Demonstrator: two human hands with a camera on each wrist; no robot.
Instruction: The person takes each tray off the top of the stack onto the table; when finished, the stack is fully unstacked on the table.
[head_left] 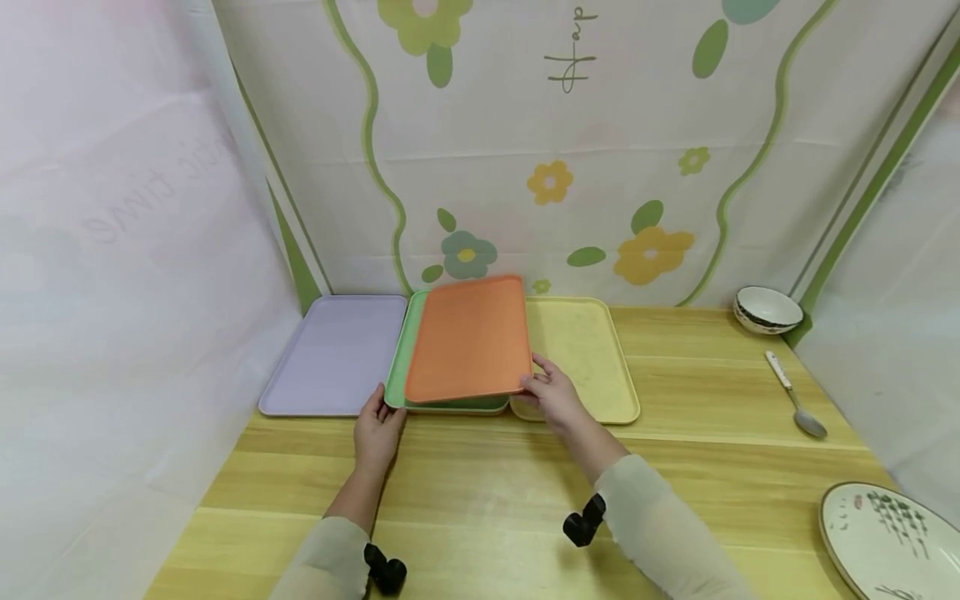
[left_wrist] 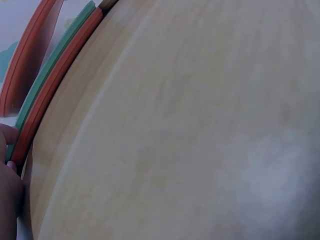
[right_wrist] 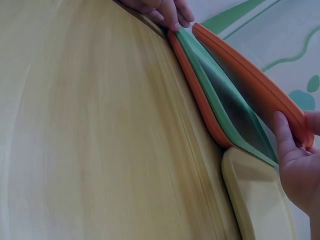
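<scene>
My right hand (head_left: 551, 394) pinches the near right corner of an orange tray (head_left: 472, 337), which is lifted and tilted. In the right wrist view a gap shows between this orange tray (right_wrist: 245, 67) and the green tray (right_wrist: 227, 120) below it. Another orange tray (right_wrist: 197, 95) lies directly beneath the green one. My left hand (head_left: 377, 431) grips the near left corner of the green tray (head_left: 402, 354); its fingers (left_wrist: 7, 134) are at the stacked rims in the left wrist view. A purple tray (head_left: 341, 354) lies to the left, a yellow tray (head_left: 588, 358) to the right.
At the back right stands a bowl (head_left: 768, 310), with a spoon (head_left: 797, 398) in front of it. A patterned plate (head_left: 892, 542) sits at the near right edge. Flowered cloth walls (head_left: 495, 108) enclose the wooden table (head_left: 480, 500) at the back and sides.
</scene>
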